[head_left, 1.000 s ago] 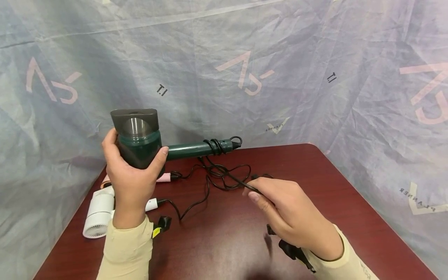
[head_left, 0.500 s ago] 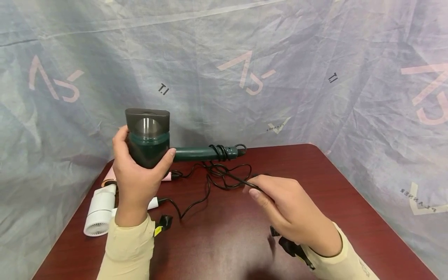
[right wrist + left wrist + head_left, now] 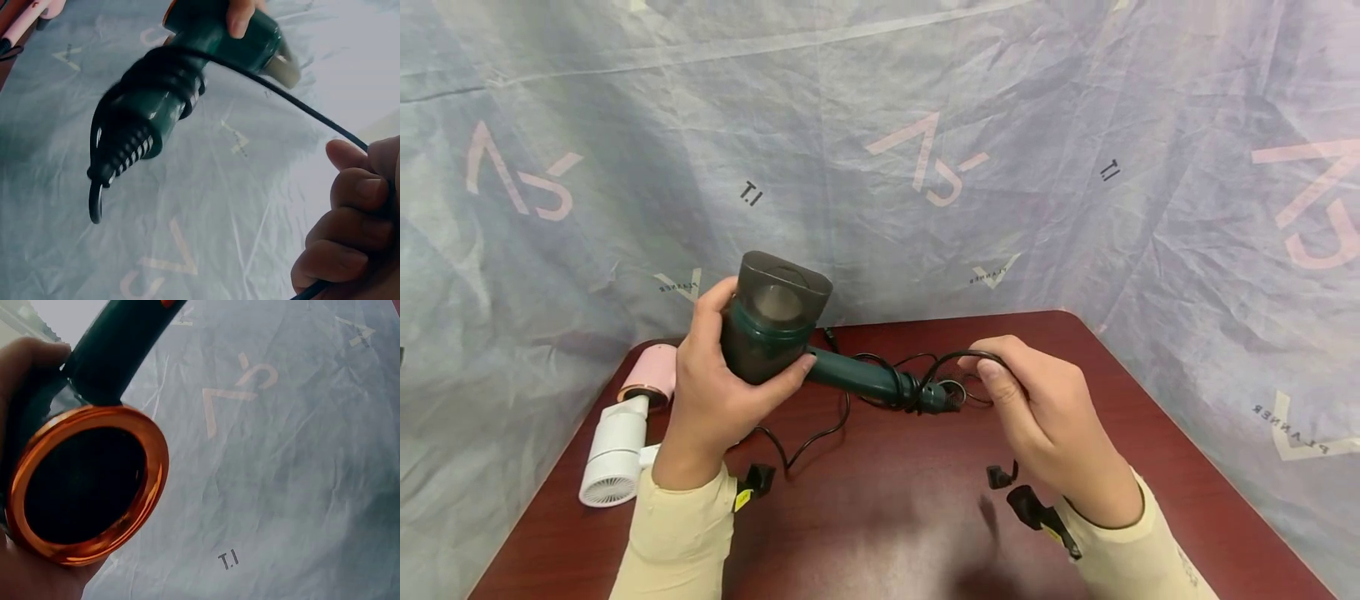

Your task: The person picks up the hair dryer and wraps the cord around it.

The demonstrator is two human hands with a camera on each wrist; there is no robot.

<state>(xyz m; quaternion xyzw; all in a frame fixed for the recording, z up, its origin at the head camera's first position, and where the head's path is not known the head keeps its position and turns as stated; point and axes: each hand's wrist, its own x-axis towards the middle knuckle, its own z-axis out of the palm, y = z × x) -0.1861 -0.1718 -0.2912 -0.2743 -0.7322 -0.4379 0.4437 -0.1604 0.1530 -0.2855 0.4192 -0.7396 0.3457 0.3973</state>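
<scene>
My left hand grips the barrel of a dark green hair dryer, held above the table with its smoky nozzle upward. Its handle slants down to the right. Black power cord is wound in several turns around the handle's end. My right hand holds the free length of cord, its fingers curled round it in the right wrist view. A small black plug-like end hangs below that hand. In the left wrist view a copper rim circles the dryer's dark back opening.
A white hair dryer and a pink one lie at the left of the dark red table. Their handles are partly hidden behind my left arm. A loose black cord runs across the table. Grey printed fabric hangs behind.
The dryer has moved right and tilted, its handle end now lower. My right hand has risen a little, and the cord now arcs from the handle to it.
</scene>
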